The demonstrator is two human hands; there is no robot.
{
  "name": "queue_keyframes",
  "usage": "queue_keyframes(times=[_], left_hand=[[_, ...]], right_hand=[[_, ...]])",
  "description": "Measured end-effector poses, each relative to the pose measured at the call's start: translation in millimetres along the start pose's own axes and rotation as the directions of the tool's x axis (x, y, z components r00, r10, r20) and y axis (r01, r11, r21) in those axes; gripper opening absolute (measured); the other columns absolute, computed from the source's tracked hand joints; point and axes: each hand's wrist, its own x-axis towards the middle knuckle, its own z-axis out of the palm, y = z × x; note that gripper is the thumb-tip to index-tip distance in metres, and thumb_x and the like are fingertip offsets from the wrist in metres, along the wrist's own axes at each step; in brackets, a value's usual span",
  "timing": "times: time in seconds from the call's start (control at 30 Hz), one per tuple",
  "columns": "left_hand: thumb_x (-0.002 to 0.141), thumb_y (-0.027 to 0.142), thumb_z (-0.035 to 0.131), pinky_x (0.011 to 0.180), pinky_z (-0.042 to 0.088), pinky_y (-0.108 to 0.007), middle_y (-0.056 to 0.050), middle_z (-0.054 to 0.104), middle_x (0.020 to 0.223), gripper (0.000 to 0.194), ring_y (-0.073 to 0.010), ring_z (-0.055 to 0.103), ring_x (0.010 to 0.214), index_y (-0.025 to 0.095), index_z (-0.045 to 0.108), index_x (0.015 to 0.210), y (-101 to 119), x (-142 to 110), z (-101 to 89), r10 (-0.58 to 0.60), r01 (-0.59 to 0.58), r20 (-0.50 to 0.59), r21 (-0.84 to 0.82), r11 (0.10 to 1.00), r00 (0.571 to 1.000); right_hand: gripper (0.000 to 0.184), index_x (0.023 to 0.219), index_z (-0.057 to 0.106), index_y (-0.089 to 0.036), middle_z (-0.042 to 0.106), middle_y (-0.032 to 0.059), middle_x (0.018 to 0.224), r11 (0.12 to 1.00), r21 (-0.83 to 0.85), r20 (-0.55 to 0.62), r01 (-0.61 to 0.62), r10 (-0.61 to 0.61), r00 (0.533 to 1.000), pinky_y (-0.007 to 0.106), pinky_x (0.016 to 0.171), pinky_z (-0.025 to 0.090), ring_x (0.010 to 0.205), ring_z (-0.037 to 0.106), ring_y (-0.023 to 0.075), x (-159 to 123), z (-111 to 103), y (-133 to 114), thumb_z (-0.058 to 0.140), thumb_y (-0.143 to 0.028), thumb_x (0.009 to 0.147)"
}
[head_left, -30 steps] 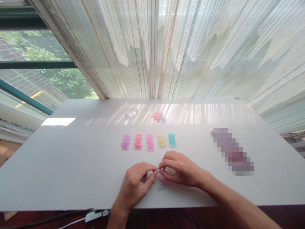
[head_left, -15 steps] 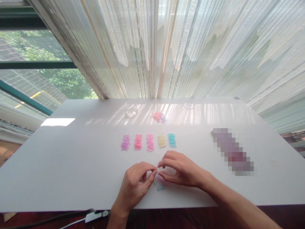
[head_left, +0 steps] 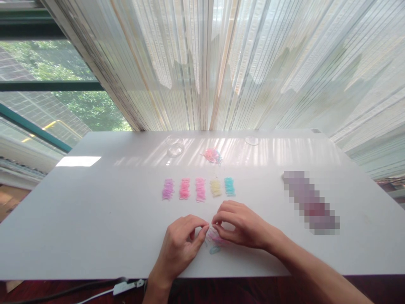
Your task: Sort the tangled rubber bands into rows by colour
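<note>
My left hand (head_left: 186, 236) is closed in a pinch, thumb and index tips together over the front of the table. Facing it, my right hand (head_left: 240, 223) also pinches, its tips a small gap away. Whatever either pinch holds is too small to make out. Under the fingertips lies a loose bunch of pink bands (head_left: 218, 238), partly hidden by my right hand, with a teal loop (head_left: 214, 250) in front of it. Beyond my hands sit bundles of thin bands in a row: purple (head_left: 168, 189), coral (head_left: 184, 189), pink (head_left: 200, 189), yellow (head_left: 215, 188) and teal (head_left: 230, 186).
A mixed heap of coloured bands (head_left: 212, 155) lies farther back on the white table (head_left: 95, 219). Clear round dishes or lids (head_left: 175, 150) stand behind to the left, another clear round piece (head_left: 252, 140) to the right. A pixelated long object (head_left: 311, 202) lies at right.
My right thumb and index have closed from apart into a pinch and drawn slightly right, away from the left fingertips. My left hand stays almost in place.
</note>
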Motion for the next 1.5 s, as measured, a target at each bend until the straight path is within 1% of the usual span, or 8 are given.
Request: queue_keyframes(times=[0.2, 0.4, 0.57, 0.93, 1.03, 1.27, 1.33, 1.5], left_hand=[[0.101, 0.02, 0.061, 0.065, 0.047, -0.027, -0.001, 0.073, 0.082, 0.009, -0.014, 0.058, 0.063, 0.021, 0.068, 0.095, 0, 0, -0.7, -0.012, 0.012, 0.004, 0.006, 1.0, 1.0], [0.101, 0.02, 0.062, 0.066, 0.046, -0.026, 0.0, 0.073, 0.083, 0.008, -0.0133, 0.057, 0.063, 0.021, 0.068, 0.096, 0, 0, -0.6, -0.015, 0.015, 0.001, -0.006, 1.0, 1.0], [0.101, 0.021, 0.062, 0.066, 0.046, -0.026, 0.0, 0.072, 0.081, 0.009, -0.0135, 0.057, 0.063, 0.021, 0.068, 0.095, 1, 0, -0.5, -0.014, 0.014, 0.006, 0.001, 1.0, 1.0], [0.102, 0.023, 0.06, 0.065, 0.047, -0.027, 0.0, 0.072, 0.083, 0.01, -0.0142, 0.058, 0.063, 0.022, 0.068, 0.096, 0, 0, 0.2, -0.048, 0.048, 0.012, 0.017, 0.999, 0.999], [0.102, 0.023, 0.059, 0.065, 0.048, -0.027, -0.001, 0.073, 0.086, 0.01, -0.0141, 0.058, 0.064, 0.022, 0.068, 0.1, 0, 0, 0.1, -0.059, 0.059, 0.0, 0.023, 0.998, 0.998], [0.102, 0.024, 0.058, 0.064, 0.049, -0.027, -0.002, 0.073, 0.085, 0.012, -0.0139, 0.058, 0.062, 0.021, 0.069, 0.099, 1, 2, 0.5, -0.065, 0.064, 0.005, 0.044, 0.997, 0.998], [0.102, 0.024, 0.058, 0.064, 0.049, -0.027, -0.002, 0.073, 0.084, 0.012, -0.0139, 0.058, 0.061, 0.021, 0.069, 0.098, 1, 3, 0.4, -0.065, 0.065, 0.007, 0.052, 0.997, 0.998], [0.101, 0.022, 0.059, 0.064, 0.048, -0.027, 0.0, 0.072, 0.081, 0.011, -0.0136, 0.058, 0.06, 0.021, 0.069, 0.096, 3, 3, 0.0, -0.053, 0.053, 0.001, 0.06, 0.997, 0.999]], right_hand=[[0.012, 0.091, 0.068, -0.02, 0.065, 0.0017, 0.077, 1.0, -0.004, 0.015, -0.012, 0.012, 1.0, 0.028, 0.068, 0.042, 0.071, 0.056, 0.0159, 0, 0, 0, 0.058, -0.019, 0.097], [0.011, 0.098, 0.068, -0.019, 0.066, 0.0022, 0.081, 1.0, 0.03, 0.015, -0.001, 0.001, 1.0, 0.027, 0.068, 0.043, 0.073, 0.058, 0.0159, -1, 0, -1, 0.066, -0.03, 0.098], [0.013, 0.092, 0.067, -0.02, 0.064, 0.0016, 0.077, 1.0, 0.001, -0.004, 0.021, -0.021, 1.0, 0.027, 0.065, 0.041, 0.069, 0.055, 0.0152, 0, 1, -1, 0.059, -0.023, 0.101], [0.012, 0.092, 0.068, -0.02, 0.065, 0.002, 0.078, 1.0, -0.015, 0.003, -0.013, 0.013, 1.0, 0.028, 0.067, 0.045, 0.072, 0.057, 0.0161, 1, -5, 2, 0.057, -0.017, 0.097], [0.013, 0.092, 0.067, -0.02, 0.066, 0.0025, 0.079, 0.999, -0.036, -0.033, -0.039, 0.038, 0.999, 0.028, 0.067, 0.046, 0.073, 0.059, 0.0163, 1, -11, 7, 0.057, -0.015, 0.097], [0.011, 0.096, 0.068, -0.021, 0.065, 0.0034, 0.081, 0.971, -0.155, -0.186, -0.18, 0.15, 0.971, 0.03, 0.068, 0.05, 0.074, 0.061, 0.0171, 0, -22, 26, 0.058, -0.02, 0.1], [0.011, 0.096, 0.068, -0.021, 0.064, 0.0035, 0.081, 0.965, -0.168, -0.193, -0.201, 0.168, 0.967, 0.03, 0.067, 0.05, 0.074, 0.061, 0.0177, 0, -21, 28, 0.059, -0.02, 0.1], [0.012, 0.095, 0.068, -0.021, 0.063, 0.0033, 0.079, 0.962, -0.198, -0.136, -0.189, 0.164, 0.977, 0.03, 0.066, 0.05, 0.073, 0.059, 0.0181, 0, -13, 31, 0.058, -0.018, 0.099]])
